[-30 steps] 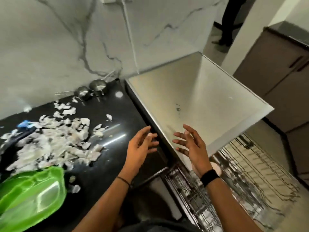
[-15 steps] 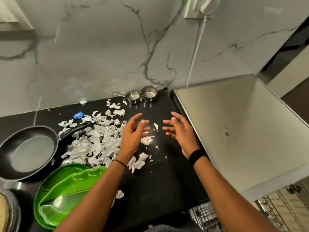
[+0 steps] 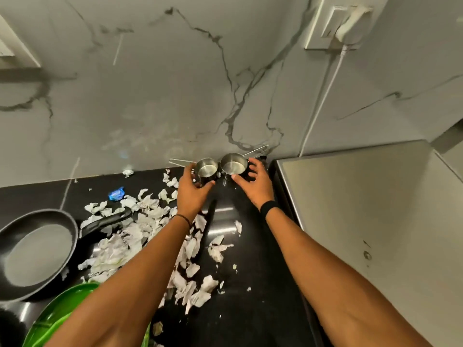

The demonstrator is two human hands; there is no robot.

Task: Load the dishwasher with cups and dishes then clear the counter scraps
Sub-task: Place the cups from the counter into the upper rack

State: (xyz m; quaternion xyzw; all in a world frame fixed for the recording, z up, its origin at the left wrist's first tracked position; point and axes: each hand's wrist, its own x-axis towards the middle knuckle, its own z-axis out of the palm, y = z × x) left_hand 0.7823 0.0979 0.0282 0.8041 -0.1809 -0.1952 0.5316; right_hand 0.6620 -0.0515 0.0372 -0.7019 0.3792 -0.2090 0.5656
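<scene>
Two small steel measuring cups with wire handles stand side by side at the back of the black counter (image 3: pixel 250 284), against the marble wall. My left hand (image 3: pixel 194 192) curls round the left cup (image 3: pixel 206 168), thumb at its front and fingers on its left side. On the right cup (image 3: pixel 234 165), my right hand (image 3: pixel 256 185) has its thumb at the near rim and its fingers round the right side. Both cups look empty. Torn white paper scraps (image 3: pixel 147 234) lie scattered across the counter under my left forearm.
A black frying pan (image 3: pixel 37 251) sits at the left, its handle among the scraps. Green plates (image 3: pixel 57 319) lie at the lower left. A small blue wrapper (image 3: pixel 116 194) lies near the wall. A pale flat panel (image 3: pixel 363 221) borders the counter on the right. A white cord (image 3: pixel 323 96) runs down the wall.
The view has swung left from the panel and racks onto the counter. Both hands have reached forward from mid-counter to the wall and closed round the two steel cups.
</scene>
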